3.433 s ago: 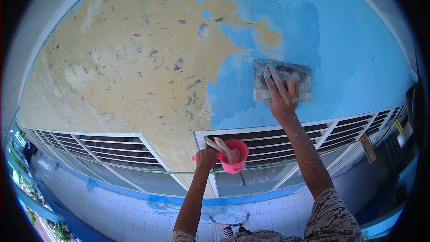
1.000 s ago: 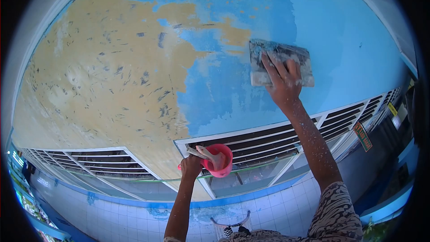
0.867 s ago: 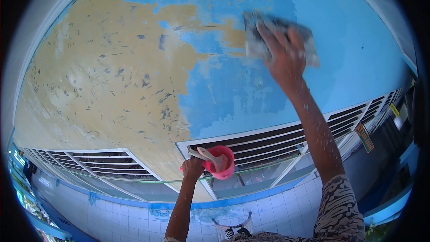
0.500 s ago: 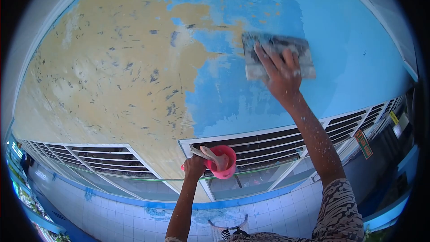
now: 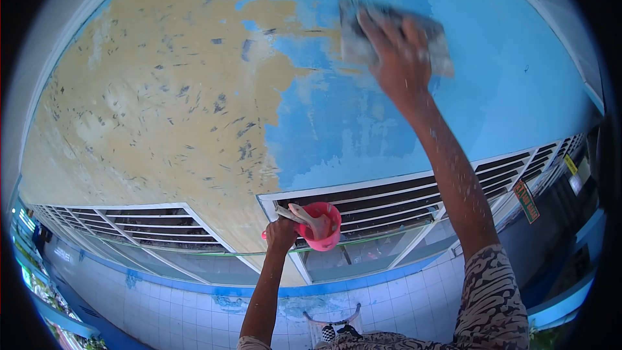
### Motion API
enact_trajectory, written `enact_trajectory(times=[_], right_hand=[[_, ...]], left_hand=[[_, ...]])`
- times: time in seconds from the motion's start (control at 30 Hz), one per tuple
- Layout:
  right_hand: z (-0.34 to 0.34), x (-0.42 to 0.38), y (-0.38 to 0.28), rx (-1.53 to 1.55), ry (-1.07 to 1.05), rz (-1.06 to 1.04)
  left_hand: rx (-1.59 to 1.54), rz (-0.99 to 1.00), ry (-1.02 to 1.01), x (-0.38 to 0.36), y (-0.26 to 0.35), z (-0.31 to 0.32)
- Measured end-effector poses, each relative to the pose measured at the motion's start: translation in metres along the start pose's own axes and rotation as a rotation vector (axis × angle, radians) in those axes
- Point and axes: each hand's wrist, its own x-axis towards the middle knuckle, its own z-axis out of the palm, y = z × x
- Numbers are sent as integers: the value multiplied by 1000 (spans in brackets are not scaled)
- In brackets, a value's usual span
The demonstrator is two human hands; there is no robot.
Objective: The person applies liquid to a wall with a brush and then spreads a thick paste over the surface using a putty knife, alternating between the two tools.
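Note:
My right hand (image 5: 403, 65) is pressed flat, with fingers bent, on a grey, white-smeared sandpaper sheet (image 5: 355, 45) against the blue wall; both are blurred by motion. My left hand (image 5: 281, 233) grips a pink dipper (image 5: 327, 241) by its handle, in front of the window's top left corner. Inside the dipper rests a paintbrush (image 5: 311, 218), its handle leaning toward my left hand. A pale flat tool (image 5: 285, 212) sticks out above my left fist; its lower end is hidden.
The wall (image 5: 162, 104) is bare tan with dark scratches on the left and blue on the right. Below are louvred windows (image 5: 363, 210), a green line across them, and white floor tiles (image 5: 188, 304). A sign (image 5: 526, 202) hangs at right.
My right hand has slid the sandpaper sheet upward and slightly left along the wall. The left hand with the dipper stays nearly in place, a little higher in view.

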Motion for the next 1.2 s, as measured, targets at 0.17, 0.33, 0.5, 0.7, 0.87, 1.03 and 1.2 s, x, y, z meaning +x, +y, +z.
enact_trajectory(times=[0.17,0.33,0.5,0.7,0.87,1.03,1.2], right_hand=[[-5,47,12,72,-50,64],[-41,-117,-37,140,-193,11],[-61,-195,-48,174,-299,42],[-51,-167,-34,146,-283,9],[-42,-191,-47,149,-244,86],[-45,-203,-63,180,-299,123],[-13,-83,-31,125,-70,241]], left_hand=[[-35,6,-31,-1,16,-21],[-10,-26,-4,1,8,-8],[1,0,15,2,6,-6],[-2,39,-26,1,9,-17],[5,52,-24,2,15,-25],[43,52,16,3,7,-14],[-16,44,19,-1,4,-7]])
